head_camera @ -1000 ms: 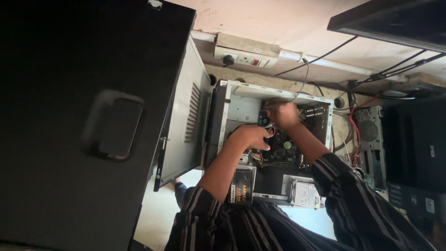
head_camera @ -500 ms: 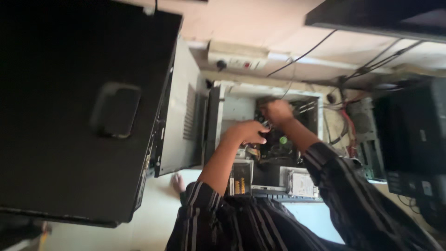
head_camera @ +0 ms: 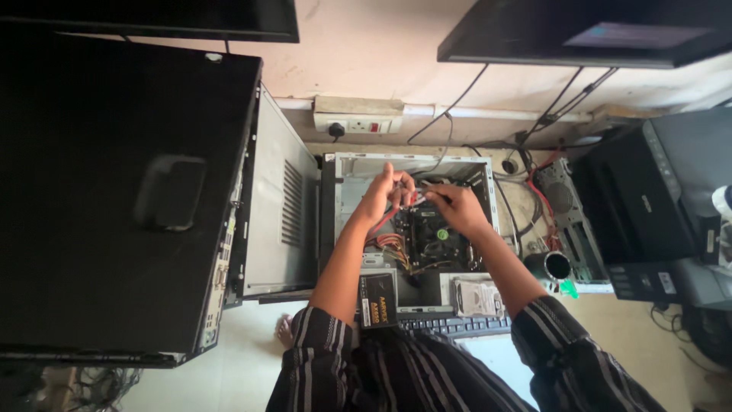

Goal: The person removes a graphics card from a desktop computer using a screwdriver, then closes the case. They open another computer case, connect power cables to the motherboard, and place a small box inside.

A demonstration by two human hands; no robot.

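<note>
The left hand [head_camera: 383, 195] and right hand [head_camera: 456, 206] pinch a red cable [head_camera: 404, 204] together. Both work inside the open computer case [head_camera: 339, 191], over its motherboard [head_camera: 435, 233] and loose wires.

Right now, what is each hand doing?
Left hand: closed, pinching cables above the open computer case.
Right hand: closed on the same cables.

Pale tiled floor [head_camera: 229, 366] seen from above, bearing several items. An open grey metal computer case [head_camera: 343, 172] lies on its side on the floor, interior facing up. Just left of it stands a detached grey vented side panel [head_camera: 278, 217], beside a large black computer tower [head_camera: 114, 198]. Right of the open case lie a grey perforated metal chassis part [head_camera: 568, 221] and a black cylindrical cup [head_camera: 550, 267]. A black printer [head_camera: 656, 198] sits at far right.
</note>
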